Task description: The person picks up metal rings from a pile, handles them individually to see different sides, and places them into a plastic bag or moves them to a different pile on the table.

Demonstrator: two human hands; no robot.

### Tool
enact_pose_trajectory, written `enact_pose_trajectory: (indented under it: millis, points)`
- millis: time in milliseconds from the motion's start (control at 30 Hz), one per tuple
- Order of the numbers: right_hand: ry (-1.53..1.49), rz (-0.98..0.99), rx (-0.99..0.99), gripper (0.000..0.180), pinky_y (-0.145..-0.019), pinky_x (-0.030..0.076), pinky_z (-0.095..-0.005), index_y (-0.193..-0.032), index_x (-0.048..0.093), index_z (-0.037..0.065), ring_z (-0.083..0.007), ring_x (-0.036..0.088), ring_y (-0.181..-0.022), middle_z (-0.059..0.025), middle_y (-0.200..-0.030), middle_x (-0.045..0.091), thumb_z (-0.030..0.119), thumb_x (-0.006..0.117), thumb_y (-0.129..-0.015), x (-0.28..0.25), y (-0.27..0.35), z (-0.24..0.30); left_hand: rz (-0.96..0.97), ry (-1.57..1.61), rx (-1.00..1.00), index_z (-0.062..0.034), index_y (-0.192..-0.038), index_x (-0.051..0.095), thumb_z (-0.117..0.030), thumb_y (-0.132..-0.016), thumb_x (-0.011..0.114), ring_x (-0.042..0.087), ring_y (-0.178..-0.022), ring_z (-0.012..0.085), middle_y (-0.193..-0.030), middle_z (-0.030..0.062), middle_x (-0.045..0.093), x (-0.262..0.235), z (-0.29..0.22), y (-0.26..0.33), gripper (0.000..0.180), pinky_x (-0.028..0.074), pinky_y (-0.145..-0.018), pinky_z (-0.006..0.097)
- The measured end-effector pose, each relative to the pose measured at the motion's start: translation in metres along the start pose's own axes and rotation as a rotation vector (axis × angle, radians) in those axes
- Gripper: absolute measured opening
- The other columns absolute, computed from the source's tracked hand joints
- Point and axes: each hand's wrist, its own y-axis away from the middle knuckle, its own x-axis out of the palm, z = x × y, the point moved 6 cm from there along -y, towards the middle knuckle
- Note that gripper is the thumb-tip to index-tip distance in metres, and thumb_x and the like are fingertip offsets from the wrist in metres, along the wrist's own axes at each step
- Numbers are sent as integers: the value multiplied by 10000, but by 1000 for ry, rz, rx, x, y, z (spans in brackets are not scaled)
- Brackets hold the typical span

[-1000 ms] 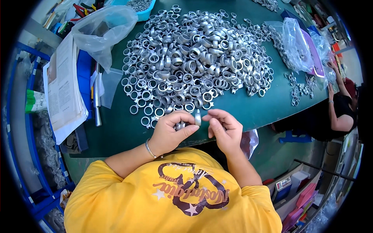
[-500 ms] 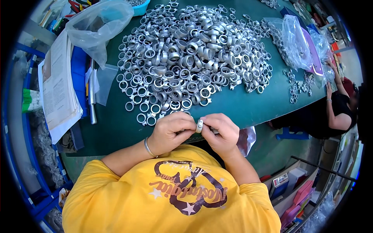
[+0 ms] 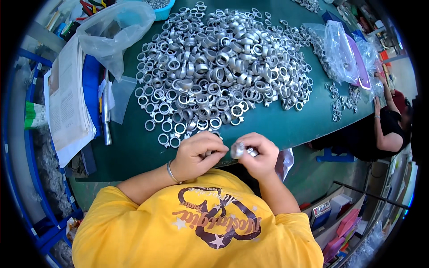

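My right hand pinches a silvery metal ring between thumb and fingers, and the ring is smeared by motion. A second small shiny metal piece shows within that hand's curled fingers. Just left of the ring, my left hand is closed, thumb against fingertips. A bit of grey metal peeks out inside its grip, too hidden to name. Beyond both hands, a large heap of similar metal rings, many with small lugs, covers the middle of the green table.
On the left lie stacked papers, a metal rod-like tool and a clear plastic bag. A blue basin stands at the back. More bagged rings and a purple tray lie right, near another person.
My hands have come slightly apart. The ring that was between both sets of fingertips is now turned in my right hand, and a second metal piece shows there.
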Motion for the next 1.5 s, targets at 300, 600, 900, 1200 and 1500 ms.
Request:
enact_pose_trajectory:
  millis: [300,600,900,1200,1500]
  points:
    - [463,32,-102,112,-428,381,-237,-820,616,14,-128,558,-582,-71,-766,581,39,689,-739,-9,-39,-3,-96,69,2,-34,-835,648,18,-736,662,489,-600,62,-843,50,623,-7,5,-2,113,348,-500,186]
    - [226,69,194,144,-571,432,-250,-860,649,11,-122,559,-640,-70,-801,632,41,711,-733,-2,-27,-17,-136,36,-56,-19,-866,642,-33,-752,665,598,-719,179,-804,83,628,-12,9,-1,117,456,-634,264]
    - [275,202,-143,188,-616,487,-250,-862,637,16,-196,629,-746,-120,-910,653,-60,655,-690,24,-12,14,-35,130,-2,-22,-844,636,-33,-732,704,587,-760,159,-835,70,618,-7,12,-3,131,452,-692,258]
    - [-132,55,353,114,-488,391,-173,-927,595,-24,-55,508,-562,-46,-797,620,-16,565,-818,9,-3,-12,-22,89,18,-28,-807,643,6,-693,704,600,-729,183,-806,73,625,-3,5,-1,134,458,-649,269]
    - [-463,237,594,191,-476,389,-181,-1010,601,-46,-60,496,-554,-48,-762,611,88,570,-877,17,4,-24,25,65,30,-31,-821,642,30,-687,698,583,-705,178,-818,71,609,-1,3,-1,157,443,-612,260]
